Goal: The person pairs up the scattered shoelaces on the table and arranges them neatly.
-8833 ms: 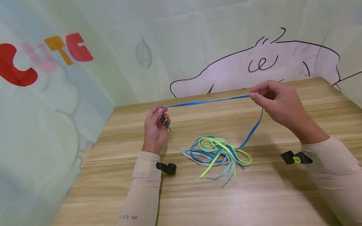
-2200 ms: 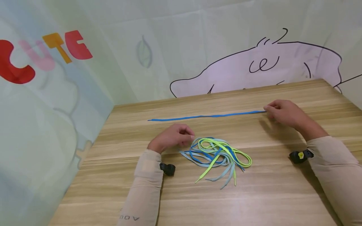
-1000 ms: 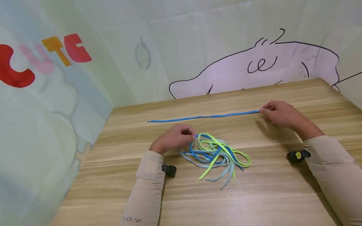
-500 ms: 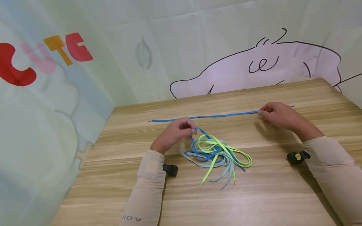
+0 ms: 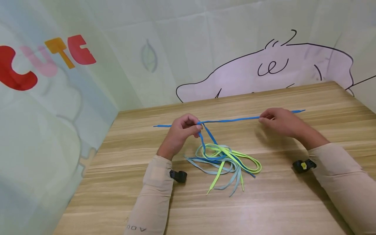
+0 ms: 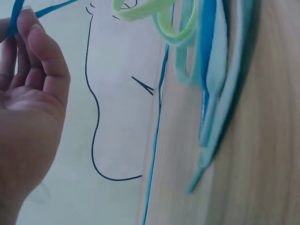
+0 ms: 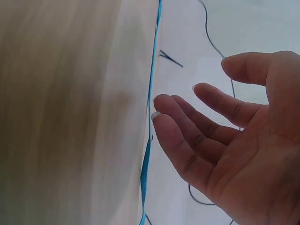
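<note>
My left hand (image 5: 182,132) pinches a blue shoelace (image 5: 210,134) between thumb and fingers, lifting a loop of it out of a tangled pile. Lime-green shoelace (image 5: 218,178) and pale blue shoelace (image 5: 233,180) make up the rest of that pile. Behind it, a second blue shoelace (image 5: 230,120) lies stretched nearly straight across the table; the left hand covers part of it. Over its right portion is my right hand (image 5: 279,121). In the right wrist view the right hand's thumb stands apart from the loosely bent fingers (image 7: 176,140), with nothing held between them.
The wood-grain table (image 5: 229,215) ends at the back against a printed cloth backdrop (image 5: 123,39), which also hangs along the left side. Small black cameras sit on both wrists, the left one (image 5: 178,176) beside the pile.
Earlier, both hands held one blue lace in the air; it now lies straight on the table. The left hand has since pinched another blue lace and raised it away from the pile. The right hand shifted left.
</note>
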